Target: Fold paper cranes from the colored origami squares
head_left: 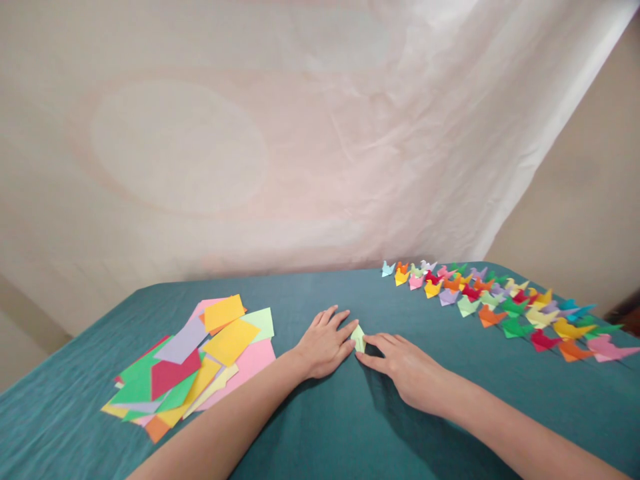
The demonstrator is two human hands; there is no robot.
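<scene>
A pale sheet (pixel 300 147) — creased — hangs behind the teal-covered table (pixel 305 288)

We find a makeshift papercraft station in a room whose wider use we cannot establish. We note a teal cloth-covered table (pixel 320 433), a pale sheet (pixel 300 153) hanging behind it, plain wall (pixel 575 180) at right, loose coloured paper sheets (pixel 175 375) and rows of folded paper birds (pixel 469 305).

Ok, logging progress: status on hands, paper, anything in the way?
Left hand spread on table, touching small green paper. Right hand at its other edge. Paper folded, between both hands. Loose sheets off left, folded birds off right.
</scene>
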